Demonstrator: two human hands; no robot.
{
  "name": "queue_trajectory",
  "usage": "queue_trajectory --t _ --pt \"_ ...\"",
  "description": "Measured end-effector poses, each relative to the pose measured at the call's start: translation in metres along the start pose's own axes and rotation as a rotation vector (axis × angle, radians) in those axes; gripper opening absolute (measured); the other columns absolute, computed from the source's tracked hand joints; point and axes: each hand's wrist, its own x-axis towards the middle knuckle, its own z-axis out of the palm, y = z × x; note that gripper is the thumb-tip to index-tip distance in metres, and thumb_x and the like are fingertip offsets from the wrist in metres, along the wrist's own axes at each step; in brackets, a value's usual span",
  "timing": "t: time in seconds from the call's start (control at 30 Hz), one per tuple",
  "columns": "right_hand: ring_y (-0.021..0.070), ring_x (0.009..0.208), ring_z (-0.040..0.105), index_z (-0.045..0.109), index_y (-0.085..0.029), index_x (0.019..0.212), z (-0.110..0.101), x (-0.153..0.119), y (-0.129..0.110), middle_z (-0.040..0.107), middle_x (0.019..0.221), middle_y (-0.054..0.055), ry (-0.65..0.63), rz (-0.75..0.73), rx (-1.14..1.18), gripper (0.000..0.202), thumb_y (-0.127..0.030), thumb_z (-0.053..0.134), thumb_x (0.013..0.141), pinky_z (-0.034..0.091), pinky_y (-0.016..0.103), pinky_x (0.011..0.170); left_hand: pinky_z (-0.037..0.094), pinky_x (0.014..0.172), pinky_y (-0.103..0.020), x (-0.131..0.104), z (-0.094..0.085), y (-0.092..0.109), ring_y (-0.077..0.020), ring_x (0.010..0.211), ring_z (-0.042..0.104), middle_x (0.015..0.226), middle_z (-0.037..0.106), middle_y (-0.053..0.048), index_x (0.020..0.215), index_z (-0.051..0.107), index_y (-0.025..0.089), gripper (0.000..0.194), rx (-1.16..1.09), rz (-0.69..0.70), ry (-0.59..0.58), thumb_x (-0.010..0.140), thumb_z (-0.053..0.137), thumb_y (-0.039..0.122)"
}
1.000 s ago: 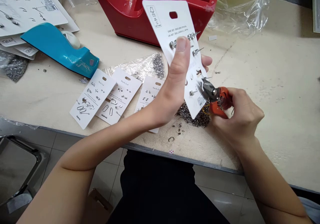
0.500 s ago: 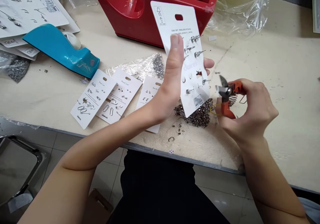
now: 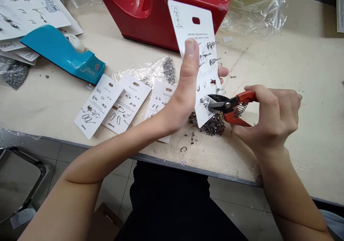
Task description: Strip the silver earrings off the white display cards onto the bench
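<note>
My left hand (image 3: 185, 90) grips a white earring card (image 3: 185, 28), thumb on its near face and fingertips behind its right edge. Several metal posts with backs stick out from the card. My right hand (image 3: 274, 115) is closed round red-handled pruning shears (image 3: 238, 108) with a coiled spring. Their parted blades are at a metal post (image 3: 202, 100) near the card's lower end; whether they touch it I cannot tell. Beneath the card lies a pile of small metal earring backs (image 3: 215, 124), partly hidden by it.
A red tape dispenser (image 3: 150, 22) stands behind the card. To the left are a blue tape dispenser (image 3: 64, 56), small earring cards (image 3: 98, 106), a plastic bag of metal bits (image 3: 168, 69) and a stack of larger cards (image 3: 53, 17). Clear plastic (image 3: 258, 15) lies at the back right.
My right hand has turned the shears and brought their blades leftward to the lower post on the card. The card has shifted slightly right in view.
</note>
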Motion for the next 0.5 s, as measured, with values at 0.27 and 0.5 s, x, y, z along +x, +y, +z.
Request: queue_trajectory --t 0.27,0.5 --pt "0.023 0.062 0.05 0.056 -0.022 0.118 -0.005 0.0 -0.001 0.057 0.07 0.005 -0.056 -0.007 0.021 0.04 -0.012 0.061 0.08 0.039 0.037 0.058 0.049 0.059 -0.03 -0.003 0.015 0.001 -0.0141 0.067 0.057 0.078 0.056 -0.007 0.081 0.059 0.015 0.075 0.093 0.036 0.163 0.092 0.02 0.078" --pt "0.0234 0.065 0.047 0.058 -0.025 0.119 -0.004 -0.003 0.0 0.053 0.072 0.005 -0.127 0.056 0.183 0.041 -0.011 0.057 0.081 0.034 0.038 0.06 0.05 0.06 -0.031 0.0 0.005 0.0 -0.0161 0.069 0.059 0.078 0.056 -0.007 0.08 0.062 0.018 0.074 0.118 0.072 0.111 0.089 0.026 0.081"
